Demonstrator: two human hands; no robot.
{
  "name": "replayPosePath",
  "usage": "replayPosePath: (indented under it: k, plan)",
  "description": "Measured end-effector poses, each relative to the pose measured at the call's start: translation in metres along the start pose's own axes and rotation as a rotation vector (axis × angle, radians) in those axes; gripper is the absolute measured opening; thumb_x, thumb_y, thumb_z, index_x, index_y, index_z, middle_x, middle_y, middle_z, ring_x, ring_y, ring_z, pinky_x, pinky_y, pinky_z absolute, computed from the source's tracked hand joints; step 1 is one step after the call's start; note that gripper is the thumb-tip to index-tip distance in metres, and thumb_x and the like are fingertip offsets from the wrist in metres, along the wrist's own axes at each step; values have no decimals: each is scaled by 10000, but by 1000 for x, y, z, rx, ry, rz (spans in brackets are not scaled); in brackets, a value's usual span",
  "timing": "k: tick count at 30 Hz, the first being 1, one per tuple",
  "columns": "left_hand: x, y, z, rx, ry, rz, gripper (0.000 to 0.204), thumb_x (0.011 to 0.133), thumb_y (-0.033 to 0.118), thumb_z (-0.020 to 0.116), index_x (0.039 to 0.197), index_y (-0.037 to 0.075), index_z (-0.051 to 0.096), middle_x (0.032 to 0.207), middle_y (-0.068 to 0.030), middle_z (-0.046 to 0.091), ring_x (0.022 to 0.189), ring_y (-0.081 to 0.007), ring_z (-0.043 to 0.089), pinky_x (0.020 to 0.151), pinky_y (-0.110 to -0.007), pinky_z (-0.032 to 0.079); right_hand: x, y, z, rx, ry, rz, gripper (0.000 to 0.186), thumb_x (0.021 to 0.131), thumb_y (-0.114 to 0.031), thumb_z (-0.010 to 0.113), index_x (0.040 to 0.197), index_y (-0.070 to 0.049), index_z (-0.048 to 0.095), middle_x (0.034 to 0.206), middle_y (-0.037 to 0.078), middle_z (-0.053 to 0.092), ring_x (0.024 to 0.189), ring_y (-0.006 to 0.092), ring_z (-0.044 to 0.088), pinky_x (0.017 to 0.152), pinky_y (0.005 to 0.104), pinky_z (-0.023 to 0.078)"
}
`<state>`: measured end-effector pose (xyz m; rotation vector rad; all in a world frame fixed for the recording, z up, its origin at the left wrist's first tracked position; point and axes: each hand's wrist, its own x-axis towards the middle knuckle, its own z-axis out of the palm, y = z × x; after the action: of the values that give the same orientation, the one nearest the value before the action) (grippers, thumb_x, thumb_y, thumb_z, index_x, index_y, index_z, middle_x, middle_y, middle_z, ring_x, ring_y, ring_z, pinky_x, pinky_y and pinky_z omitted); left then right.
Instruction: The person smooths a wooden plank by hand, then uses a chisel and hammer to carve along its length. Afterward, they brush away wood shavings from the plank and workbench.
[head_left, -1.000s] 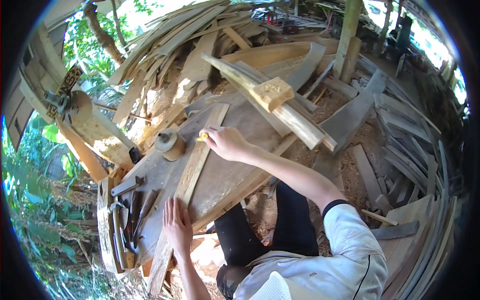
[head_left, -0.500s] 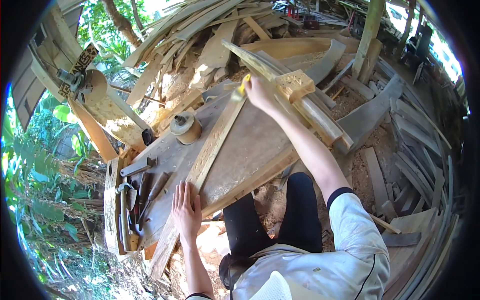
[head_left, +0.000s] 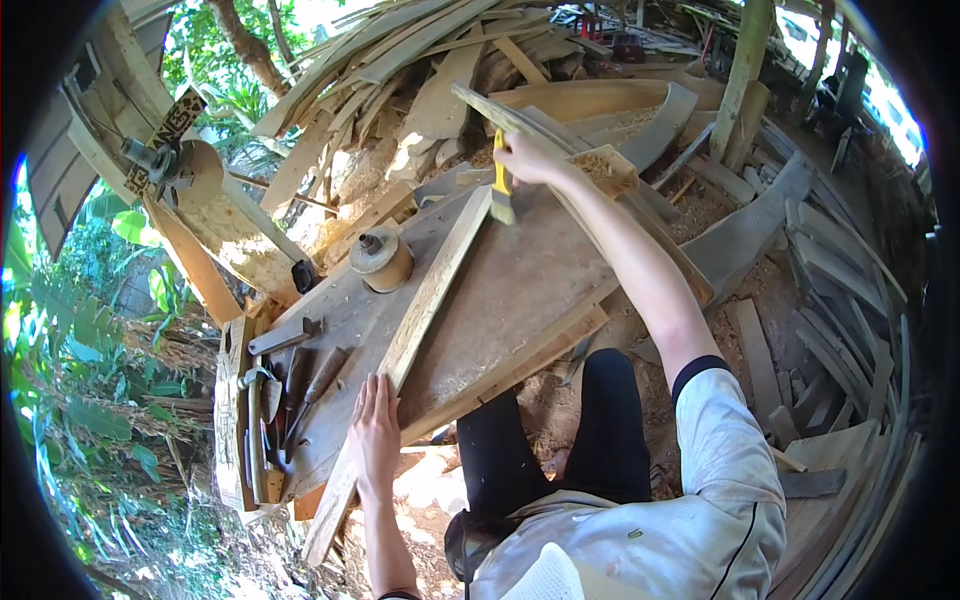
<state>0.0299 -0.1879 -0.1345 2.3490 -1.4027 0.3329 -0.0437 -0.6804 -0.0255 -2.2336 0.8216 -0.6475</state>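
A long narrow wooden strip (head_left: 441,285) slants across the brown workbench (head_left: 535,265), its near end jutting past the bench edge. My left hand (head_left: 375,432) lies flat on the strip near that end, fingers stretched out. Beyond the strip's far end, my right hand (head_left: 530,158) grips a paintbrush (head_left: 501,185) by its yellow handle. The pale bristles point down over the benchtop, just right of the strip; whether they touch the bench I cannot tell. Left of the strip stands a squat round pot (head_left: 382,262) with a dark knob on top.
A hammer (head_left: 256,377) and several hand tools sit in the rack at the bench's left end. A wooden block (head_left: 607,170) and a long beam lie by my right forearm. Piled planks (head_left: 400,60) rise behind; more boards (head_left: 840,270) are stacked at right.
My right hand has shifted slightly right with the paintbrush, whose bristles have moved from the strip's far end to beside it. My left hand stays on the strip, its thumb now closer in.
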Motion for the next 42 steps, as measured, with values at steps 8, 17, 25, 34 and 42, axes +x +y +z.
replayPosePath:
  k: [8, 17, 25, 34, 42]
  plan:
    - [26, 13, -23, 62, -87, -9, 242, 1005, 167, 602, 1212, 68, 677, 852, -169, 741, 662, -316, 726, 548, -408, 580, 15, 43, -11, -238, 269, -66, 331, 991, -337, 541, 1052, -25, 633, 897, 241, 710, 841, 424, 695, 730, 518, 541]
    - [9, -10, -30, 41, -77, -15, 259, 945, 134, 664, 1199, 115, 709, 877, -127, 750, 559, -256, 687, 516, -353, 556, 17, -11, 22, 55, 189, -252, 282, 1045, -282, 546, 1097, -14, 616, 791, 72, 689, 619, 137, 671, 556, 316, 507]
    - [-31, 3, -27, -32, -6, 12, 271, 891, 110, 701, 1156, 150, 739, 1173, -23, 740, 753, -209, 753, 635, -317, 608, 11, -29, 63, -227, 290, -275, 271, 1014, -237, 536, 1049, 17, 626, 999, 230, 709, 903, 359, 711, 782, 510, 545]
    - [-33, 11, -26, -102, 104, -38, 265, 838, 200, 788, 1096, 138, 768, 1137, -37, 749, 840, -235, 754, 682, -335, 613, 10, -32, 75, -248, 204, -242, 331, 1011, -345, 522, 1048, -29, 612, 979, 226, 713, 904, 436, 693, 800, 554, 540]
    - [-41, 14, -20, -127, 133, -99, 424, 723, 194, 868, 1126, 108, 771, 1160, -81, 734, 994, -238, 739, 822, -312, 600, 11, -16, 26, -625, 191, -97, 261, 1012, -226, 464, 1074, -51, 646, 957, 220, 726, 890, 408, 714, 772, 521, 566]
